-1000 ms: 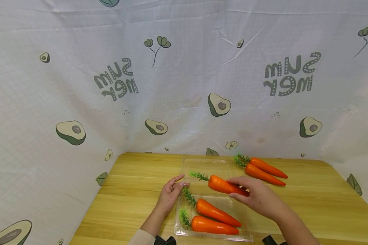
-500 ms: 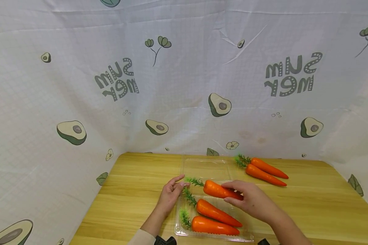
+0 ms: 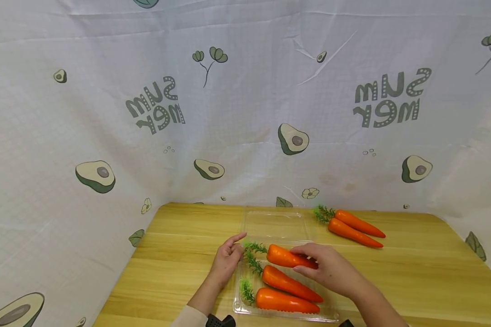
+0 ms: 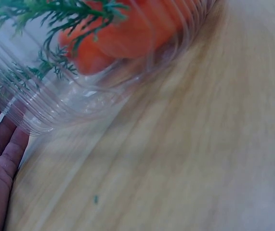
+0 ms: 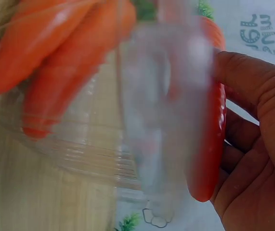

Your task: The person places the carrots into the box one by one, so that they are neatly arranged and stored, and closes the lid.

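At the far side of the clear container (image 3: 286,316), the right hand (image 3: 333,270) pinches a carrot (image 3: 279,256); the left hand (image 3: 225,262) has loosely extended fingers beside the container's left. A lopsided release could roll it against the nearer carrots (image 3: 288,284).

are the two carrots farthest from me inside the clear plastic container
No, those two carrots lie on the wooden tabletop, outside the clear plastic container.

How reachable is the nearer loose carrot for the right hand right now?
Probably not straight away: the right hand grips the held carrot at the clear container. With that hand free, likely yes; nothing visible blocks the way to the nearer loose carrot.
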Available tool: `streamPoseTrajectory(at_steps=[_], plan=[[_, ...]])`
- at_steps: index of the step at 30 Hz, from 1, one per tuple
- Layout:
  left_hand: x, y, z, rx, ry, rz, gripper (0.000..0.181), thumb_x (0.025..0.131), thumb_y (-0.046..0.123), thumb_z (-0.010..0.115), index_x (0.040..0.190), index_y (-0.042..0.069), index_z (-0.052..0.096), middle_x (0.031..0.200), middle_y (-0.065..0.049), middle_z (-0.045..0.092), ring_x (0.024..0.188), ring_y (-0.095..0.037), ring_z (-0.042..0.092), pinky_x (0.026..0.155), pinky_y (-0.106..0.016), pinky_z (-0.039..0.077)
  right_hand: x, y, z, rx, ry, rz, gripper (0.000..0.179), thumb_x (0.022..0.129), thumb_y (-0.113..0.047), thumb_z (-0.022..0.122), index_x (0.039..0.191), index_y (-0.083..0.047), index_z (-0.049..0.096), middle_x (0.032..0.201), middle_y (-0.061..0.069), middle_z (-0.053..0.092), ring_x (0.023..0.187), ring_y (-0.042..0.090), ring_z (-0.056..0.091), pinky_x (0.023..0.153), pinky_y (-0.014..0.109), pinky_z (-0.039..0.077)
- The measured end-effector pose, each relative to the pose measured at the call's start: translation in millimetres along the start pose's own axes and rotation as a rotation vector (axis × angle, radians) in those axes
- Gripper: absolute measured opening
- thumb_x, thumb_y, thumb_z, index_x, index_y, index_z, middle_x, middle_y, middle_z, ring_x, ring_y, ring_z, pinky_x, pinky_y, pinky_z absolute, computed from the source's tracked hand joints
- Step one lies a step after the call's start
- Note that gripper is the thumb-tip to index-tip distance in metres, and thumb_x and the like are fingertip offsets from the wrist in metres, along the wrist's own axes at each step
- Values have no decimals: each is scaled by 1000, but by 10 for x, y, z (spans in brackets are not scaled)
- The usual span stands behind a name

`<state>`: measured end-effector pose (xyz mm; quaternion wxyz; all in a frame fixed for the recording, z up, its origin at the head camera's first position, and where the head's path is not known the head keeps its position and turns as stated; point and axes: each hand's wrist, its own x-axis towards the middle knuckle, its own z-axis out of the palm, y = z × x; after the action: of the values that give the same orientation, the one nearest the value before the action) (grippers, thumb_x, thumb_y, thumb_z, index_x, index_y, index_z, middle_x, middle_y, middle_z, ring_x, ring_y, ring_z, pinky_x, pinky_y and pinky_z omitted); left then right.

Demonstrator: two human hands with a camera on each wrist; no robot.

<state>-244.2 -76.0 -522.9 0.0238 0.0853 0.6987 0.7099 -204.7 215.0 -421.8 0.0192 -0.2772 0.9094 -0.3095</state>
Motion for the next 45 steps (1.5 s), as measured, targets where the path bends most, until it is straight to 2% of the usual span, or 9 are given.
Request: streamPoseTrajectory(at_steps=[6, 7, 10, 13, 16, 20, 35, 40, 45], plan=[[-4, 19, 6, 12, 16, -23, 44, 101, 3, 49, 145, 5, 55, 61, 9, 38, 59, -3, 36, 62, -19, 34, 20, 33, 78, 6, -26, 16, 37, 91, -31, 77, 124, -14, 72, 114, -3, 73, 90, 0, 62, 76, 24, 57], [-3, 19, 6, 10, 16, -27, 44, 102, 3, 48, 145, 6, 55, 63, 9, 46, 59, -3, 36, 61, -18, 34, 23, 40, 90, 6, -30, 20, 37, 91, -32, 77, 124, -15, 72, 114, -3, 73, 90, 0, 62, 77, 24, 57], [2, 18, 7, 3, 14, -31, 44, 103, 3, 47, 146, 6, 55, 83, 0, 71, 61, -2, 39, 62, -18, 35, 34, 54, 126, 10, -38, 30, 37, 91, -33, 77, 124, -16, 72, 113, -5, 73, 90, 1, 61, 77, 25, 56], [7, 16, 9, -1, 16, -27, 45, 102, 1, 46, 146, 4, 55, 108, -5, 77, 64, -1, 42, 63, -17, 37, 44, 55, 156, 13, -45, 38, 37, 91, -36, 77, 123, -18, 72, 112, -7, 73, 90, 1, 61, 77, 25, 56], [8, 11, 7, 13, 15, -25, 47, 100, 0, 46, 146, 4, 55, 86, 3, 71, 62, -2, 40, 62, -17, 36, 52, 56, 183, 14, -53, 45, 36, 92, -39, 76, 123, -21, 72, 111, -11, 72, 91, 1, 60, 78, 26, 55], [8, 1, 1, 30, 13, -18, 46, 100, 0, 46, 145, 3, 55, 64, 10, 45, 60, -2, 38, 61, -18, 34, 65, 69, 211, 3, -65, 54, 36, 92, -41, 75, 123, -22, 72, 111, -12, 72, 92, 2, 61, 80, 28, 56], [9, -15, -9, 39, 18, 7, 41, 105, 7, 48, 144, 3, 56, 60, 10, 33, 56, -2, 34, 60, -18, 33, 137, 122, 307, -62, -73, 57, 33, 94, -31, 75, 124, -16, 72, 115, -5, 74, 103, 15, 69, 89, 40, 58], [6, -12, -8, 34, 14, 13, 41, 105, 9, 50, 144, 2, 55, 61, 10, 37, 59, -2, 37, 61, -18, 35, 149, 127, 327, -104, -84, 52, 30, 92, -26, 76, 121, -16, 73, 111, -6, 75, 99, 13, 69, 87, 40, 58], [3, -17, -4, 33, 6, 6, 42, 106, 18, 55, 145, 3, 55, 67, 10, 47, 67, -2, 45, 68, -20, 41, 148, 127, 342, -149, -86, 37, 31, 91, -27, 77, 120, -17, 74, 111, -5, 76, 101, 17, 70, 88, 43, 58]])
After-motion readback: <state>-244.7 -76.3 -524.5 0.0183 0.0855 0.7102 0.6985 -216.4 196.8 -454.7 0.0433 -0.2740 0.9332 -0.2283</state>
